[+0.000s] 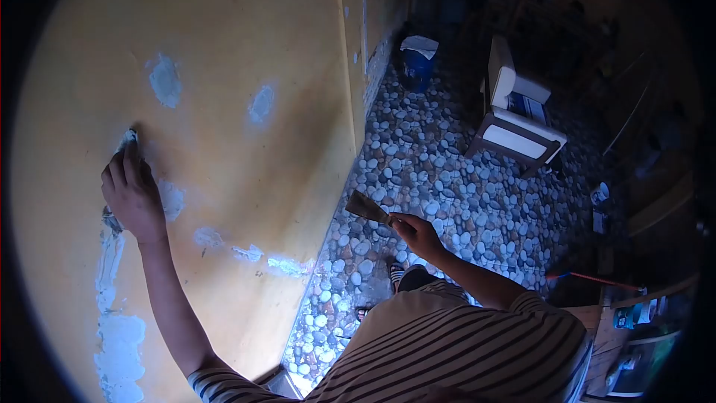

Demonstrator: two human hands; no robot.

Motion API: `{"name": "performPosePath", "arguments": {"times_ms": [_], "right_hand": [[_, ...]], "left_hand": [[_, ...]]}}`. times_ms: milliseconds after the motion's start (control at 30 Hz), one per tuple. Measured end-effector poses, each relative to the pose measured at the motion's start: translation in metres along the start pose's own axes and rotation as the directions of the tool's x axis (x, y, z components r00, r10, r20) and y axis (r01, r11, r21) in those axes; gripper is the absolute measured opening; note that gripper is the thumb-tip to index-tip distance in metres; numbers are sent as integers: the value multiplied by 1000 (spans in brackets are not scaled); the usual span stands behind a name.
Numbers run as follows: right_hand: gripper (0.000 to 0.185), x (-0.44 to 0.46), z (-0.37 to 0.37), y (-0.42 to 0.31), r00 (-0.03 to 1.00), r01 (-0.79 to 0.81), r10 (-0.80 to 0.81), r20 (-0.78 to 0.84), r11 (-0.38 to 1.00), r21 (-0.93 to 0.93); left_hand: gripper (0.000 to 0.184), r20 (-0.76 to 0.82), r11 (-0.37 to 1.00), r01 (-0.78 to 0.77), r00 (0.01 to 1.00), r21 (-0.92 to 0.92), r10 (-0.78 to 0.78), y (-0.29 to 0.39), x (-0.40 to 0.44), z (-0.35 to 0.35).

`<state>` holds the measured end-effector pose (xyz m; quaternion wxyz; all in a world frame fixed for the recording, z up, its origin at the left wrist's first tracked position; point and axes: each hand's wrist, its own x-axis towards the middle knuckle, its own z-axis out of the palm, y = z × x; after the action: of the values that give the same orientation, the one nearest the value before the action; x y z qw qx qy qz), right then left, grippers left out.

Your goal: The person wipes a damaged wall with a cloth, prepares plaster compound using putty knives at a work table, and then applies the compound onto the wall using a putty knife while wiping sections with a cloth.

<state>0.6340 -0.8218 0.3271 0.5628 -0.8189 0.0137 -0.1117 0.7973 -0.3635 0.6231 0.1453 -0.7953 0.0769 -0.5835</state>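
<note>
My left hand (136, 194) is raised against the yellow wall (224, 127), its fingers curled. A small piece of something whitish and crumpled sticks out below the palm, and its kind is hidden by the hand. Pale filler patches (165, 80) surround that hand, and a long filler strip (107, 276) runs down the wall beneath it. Lower and to the right, over the floor, my right hand (419, 236) grips the handle of a putty knife (367, 207). Its broad, dull blade points left, toward the wall, without touching it.
Pebble-patterned flooring (432, 186) meets the wall's base. Farther off stand a blue bucket (418, 67) with a white cloth or sheet on top and a white cushioned chair (522, 116). At lower right, containers (634, 315) sit on a wooden surface near a thin red stick (597, 279).
</note>
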Motion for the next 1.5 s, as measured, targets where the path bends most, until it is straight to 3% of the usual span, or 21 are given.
{"name": "performPosePath", "arguments": {"times_ms": [100, 233, 367, 567, 633, 700, 767, 900, 933, 967, 1067, 1167, 1367, 1433, 1500], "right_hand": [[31, -1, -2, 13, 996, -86, 85, 13, 993, 76], [32, 5, -2, 25, 997, -62, 58, 60, 995, 72], [31, 15, -12, 38, 994, -24, 9, 113, 991, 134], [32, 28, -63, 62, 988, -83, 69, 140, 992, 96], [32, 34, -87, 72, 984, -112, 97, 149, 989, 97], [33, 39, -110, 78, 977, -155, 145, 157, 987, 53], [33, 45, -123, 92, 989, -58, 48, 137, 996, 70], [34, 63, -143, 108, 990, -45, 31, 136, 994, 100], [34, 70, -148, 101, 980, -107, 94, 178, 992, 67], [34, 75, -147, 97, 960, -165, 153, 233, 986, 33], [33, 87, -129, 104, 964, -106, 91, 248, 993, 47], [33, 102, -108, 91, 947, -136, 98, 306, 985, 108], [34, 125, -67, 70, 935, -47, -12, 355, 986, 159], [35, 133, -59, 55, 913, -24, -13, 407, 996, 85], [35, 145, -44, 52, 906, 12, -45, 421, 997, 82]], "left_hand": [[39, 62, 998, -37, 997, 50, 34, 1, -8, 9], [35, 166, 980, -84, 985, 180, 53, 6, -23, 16], [35, 306, 988, -85, 951, 130, 42, 15, -43, 13], [31, 425, 988, -112, 904, 106, 57, 34, -108, 27], [29, 527, 988, -54, 849, 146, -31, 41, -127, 29], [28, 515, 989, -48, 856, 138, -30, 48, -132, 26], [30, 482, 996, 20, 874, 89, -61, 55, -120, 14], [33, 199, 979, 74, 973, 191, -112, 44, -51, 2], [33, 135, 975, 42, 988, 220, -73, 38, -31, 3], [37, 91, 977, 107, 988, 184, -126, 49, -9, -1], [35, 177, 972, 205, 959, 113, -223, 68, 12, 12], [30, 198, 968, 94, 970, 231, -142, 71, -17, 35], [33, 289, 965, 194, 927, 175, -239, 98, -90, 43], [24, 387, 964, 208, 885, 165, -257, 103, -116, 42], [28, 380, 970, 208, 893, 128, -242, 97, -121, 38]]}}
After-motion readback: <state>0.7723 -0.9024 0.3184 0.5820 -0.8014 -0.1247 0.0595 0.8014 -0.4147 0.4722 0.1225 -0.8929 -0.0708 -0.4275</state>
